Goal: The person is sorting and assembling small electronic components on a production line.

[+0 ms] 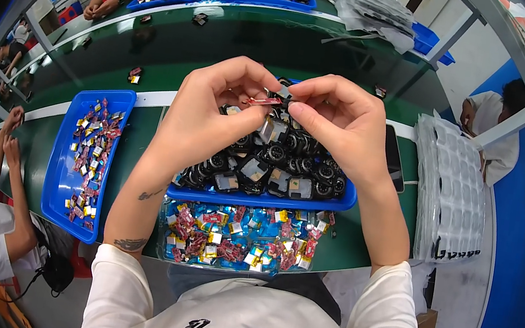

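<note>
My left hand (220, 109) pinches a small red circuit board (264, 102) between thumb and fingers. Opposite it, my right hand (341, 121) is closed at the fingertips on a small black and grey part (284, 92), which meets the board's end. Whether the two are joined cannot be made out. Both hands hover over a blue tray (264, 202) heaped with black wheeled pieces (254, 169) that have grey panels. Nearer to me, a transparent tray (162, 247) holds many red boards with white and yellow blocks (220, 235).
At left stands another blue tray (54, 183) of red boards. A phone-like black slab (394, 158) lies right of the middle tray, beside stacked transparent plastic trays (447, 195). Co-workers sit across the green table (239, 41) and at left; another person (499, 129) is at right.
</note>
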Demonstrator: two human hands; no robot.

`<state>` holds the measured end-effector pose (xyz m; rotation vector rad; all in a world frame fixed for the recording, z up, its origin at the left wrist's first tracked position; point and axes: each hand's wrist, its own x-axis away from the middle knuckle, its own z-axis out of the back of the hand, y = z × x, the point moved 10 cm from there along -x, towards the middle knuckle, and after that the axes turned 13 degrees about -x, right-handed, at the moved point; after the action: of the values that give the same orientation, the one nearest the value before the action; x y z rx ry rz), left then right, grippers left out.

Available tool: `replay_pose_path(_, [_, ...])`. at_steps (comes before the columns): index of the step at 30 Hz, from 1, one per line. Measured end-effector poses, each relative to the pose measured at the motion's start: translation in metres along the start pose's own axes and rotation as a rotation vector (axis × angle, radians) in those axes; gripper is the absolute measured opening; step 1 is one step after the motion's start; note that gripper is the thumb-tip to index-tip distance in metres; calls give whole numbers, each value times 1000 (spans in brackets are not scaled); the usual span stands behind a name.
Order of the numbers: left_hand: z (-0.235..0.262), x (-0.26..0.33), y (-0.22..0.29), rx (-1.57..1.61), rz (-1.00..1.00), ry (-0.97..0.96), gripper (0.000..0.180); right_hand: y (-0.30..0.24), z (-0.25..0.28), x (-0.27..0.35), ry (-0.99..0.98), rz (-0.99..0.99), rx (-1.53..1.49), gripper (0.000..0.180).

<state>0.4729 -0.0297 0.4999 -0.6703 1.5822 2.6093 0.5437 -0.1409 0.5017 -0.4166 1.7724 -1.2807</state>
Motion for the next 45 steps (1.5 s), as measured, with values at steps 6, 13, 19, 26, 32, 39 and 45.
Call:
replay_pose_path(6, [-2,1,1,-188,-20,-36,15,-10,-2,0,7,93,78,13])
replay_pose_path(13, [8,0,3,-172,-54,20,12,-9,3,-1,-2,56,86,12])
replay_pose_path(19, [0,3,7,-63,-33,-38,12,-4,0,0,-83,-65,-104,15])
replay_pose_path(26, [-13,8,-7,175,143,-239,11,-6,-6,1,-96,-41,-180,20])
replay_pose_path(32, [-5,4,6,50,14,-96,9,-46,-18,9,-189,469,432,10])
replay_pose_path(39, [6,24,70,-568,-669,296,11,-31,-6,8,19,300,340,14])
replay_pose_path(45, [-1,14,49,-277,-477,139,5,-40,-22,16,-166,484,311,23])
